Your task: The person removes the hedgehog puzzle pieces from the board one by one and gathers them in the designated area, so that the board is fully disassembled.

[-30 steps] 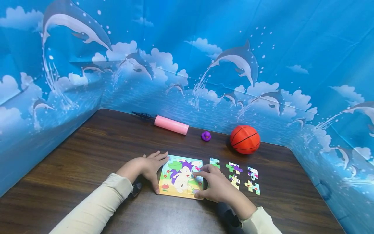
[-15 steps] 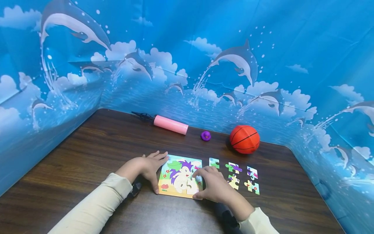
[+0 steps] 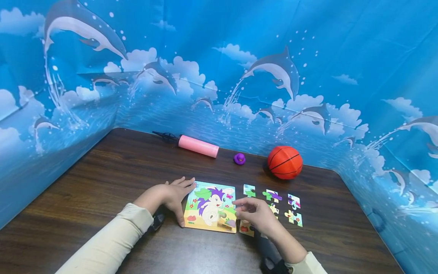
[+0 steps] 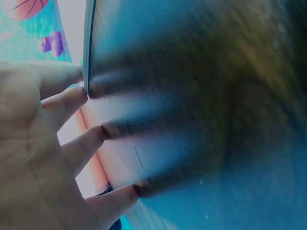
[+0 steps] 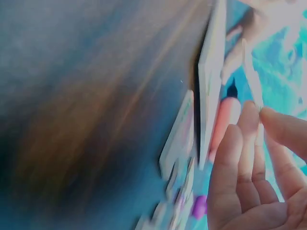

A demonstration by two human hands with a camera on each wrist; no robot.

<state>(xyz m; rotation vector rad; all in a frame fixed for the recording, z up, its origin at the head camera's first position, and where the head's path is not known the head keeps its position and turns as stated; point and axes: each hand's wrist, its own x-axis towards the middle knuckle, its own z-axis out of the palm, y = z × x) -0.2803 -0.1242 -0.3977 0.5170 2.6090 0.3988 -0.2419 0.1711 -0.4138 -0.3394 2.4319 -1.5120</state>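
Observation:
In the head view, a hedgehog jigsaw puzzle (image 3: 209, 205) lies on the table in its flat frame. My left hand (image 3: 174, 196) rests spread at its left edge, and in the left wrist view the fingertips (image 4: 96, 134) touch the tabletop and the frame's edge. At the puzzle's lower right, my right hand (image 3: 254, 214) pinches a puzzle piece (image 5: 252, 74) between thumb and finger. That piece shows edge-on in the right wrist view, raised above the board. Another piece with a red shape (image 3: 245, 228) lies partly hidden under the right hand.
Several loose puzzle pieces (image 3: 294, 201) lie right of the board. Farther back are a pink hand pump (image 3: 198, 146), a purple rubber duck (image 3: 239, 159) and a small orange basketball (image 3: 285, 162). A blue dolphin-print curtain (image 3: 219, 76) encloses the dark wooden table (image 3: 137, 160).
My right hand has moved back to the right from over the board, with a puzzle piece now tilted up in its fingers. The piece under that hand shows more. My left hand stays put.

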